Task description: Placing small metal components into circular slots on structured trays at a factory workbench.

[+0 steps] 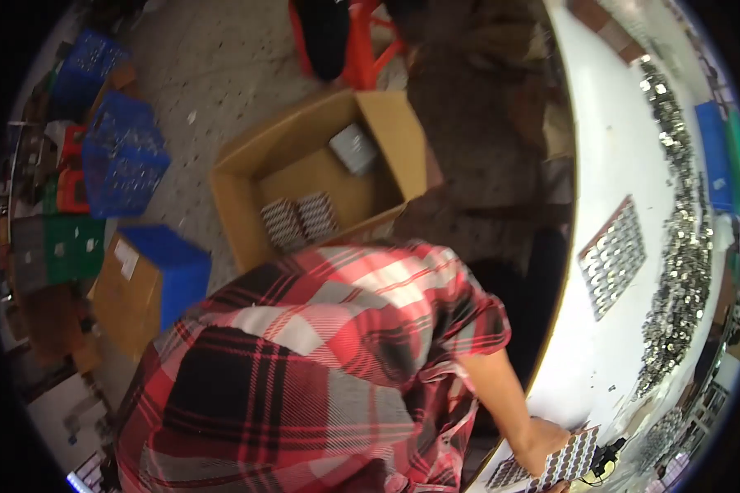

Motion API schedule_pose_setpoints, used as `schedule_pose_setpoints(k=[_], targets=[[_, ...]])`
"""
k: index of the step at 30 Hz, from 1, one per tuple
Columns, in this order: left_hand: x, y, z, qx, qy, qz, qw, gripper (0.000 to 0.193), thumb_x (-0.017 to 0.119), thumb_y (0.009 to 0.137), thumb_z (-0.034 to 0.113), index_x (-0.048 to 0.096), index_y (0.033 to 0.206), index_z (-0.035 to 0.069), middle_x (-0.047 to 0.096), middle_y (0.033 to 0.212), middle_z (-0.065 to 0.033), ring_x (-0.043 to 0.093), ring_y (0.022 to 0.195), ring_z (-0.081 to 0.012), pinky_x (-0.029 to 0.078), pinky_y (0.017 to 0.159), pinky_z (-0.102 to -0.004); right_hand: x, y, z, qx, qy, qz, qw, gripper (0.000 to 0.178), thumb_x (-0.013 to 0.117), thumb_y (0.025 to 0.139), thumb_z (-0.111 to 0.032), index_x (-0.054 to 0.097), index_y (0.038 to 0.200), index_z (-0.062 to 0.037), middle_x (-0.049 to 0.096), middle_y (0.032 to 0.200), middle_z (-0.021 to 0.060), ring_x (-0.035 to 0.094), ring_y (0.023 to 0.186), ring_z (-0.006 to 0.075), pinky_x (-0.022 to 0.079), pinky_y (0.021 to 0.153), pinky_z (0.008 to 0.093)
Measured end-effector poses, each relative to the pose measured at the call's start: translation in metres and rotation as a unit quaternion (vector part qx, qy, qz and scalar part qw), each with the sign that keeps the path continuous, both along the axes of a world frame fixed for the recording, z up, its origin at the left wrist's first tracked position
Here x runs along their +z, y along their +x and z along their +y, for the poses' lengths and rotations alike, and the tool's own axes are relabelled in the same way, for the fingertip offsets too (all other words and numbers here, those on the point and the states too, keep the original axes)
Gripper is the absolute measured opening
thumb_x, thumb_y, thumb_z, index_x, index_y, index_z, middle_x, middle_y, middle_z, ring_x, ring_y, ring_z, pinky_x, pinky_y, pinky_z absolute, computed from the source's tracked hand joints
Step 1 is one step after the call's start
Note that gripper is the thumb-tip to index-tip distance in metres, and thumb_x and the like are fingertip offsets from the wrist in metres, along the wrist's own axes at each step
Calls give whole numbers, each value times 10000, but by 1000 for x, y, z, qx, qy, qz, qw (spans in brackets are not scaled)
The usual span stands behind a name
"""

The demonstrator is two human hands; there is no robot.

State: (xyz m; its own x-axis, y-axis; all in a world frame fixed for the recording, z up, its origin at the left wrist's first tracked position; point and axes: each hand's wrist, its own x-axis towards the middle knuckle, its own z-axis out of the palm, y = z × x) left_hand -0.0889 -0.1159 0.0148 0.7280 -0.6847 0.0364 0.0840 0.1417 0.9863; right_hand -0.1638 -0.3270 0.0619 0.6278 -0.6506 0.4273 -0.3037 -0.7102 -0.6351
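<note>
One panel (579,457), thin and covered in close rows of grey shapes, is at the lower edge of my view, over the smooth white table (608,148); my left hand (541,444) grips its side, fingers and thumb closed on it. Of my right hand (560,486) only a sliver of skin shows, so I cannot tell how its fingers stand. Just left of the panel is a darker patterned sheet (508,473), and beyond it a small black cable (606,457). Farther up the table lies a reddish-edged plate (615,257) with rows of shiny pieces, beside a long, glittering heap (678,279) of metal bits. My soft plaid shirt (263,386) fills the lower middle. Past it, a cardboard box (232,215) holds two ridged slabs (316,215) and a grey block (353,149).
</note>
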Motion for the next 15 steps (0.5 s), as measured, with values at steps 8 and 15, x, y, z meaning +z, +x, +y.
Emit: schedule_pose_setpoints(k=[8,15], targets=[[4,14,92,119,-74,-31,990,684,735,771,177,464,1343,-82,700,984,-242,691,888,-378,543,803,-438,-14,49,110,72,96,-15,993,244,661,932,-102,690,1090,81,682,900,130,585,785,212,504,696,344],[-13,30,180,193,59,-35,979,417,796,853,160,644,1173,-60,645,777,-33,486,608,-67,438,565,-285,-75,77,121,202,244,-79,945,64,636,969,-24,612,917,3,603,825,14,469,641,53,369,571,200]])
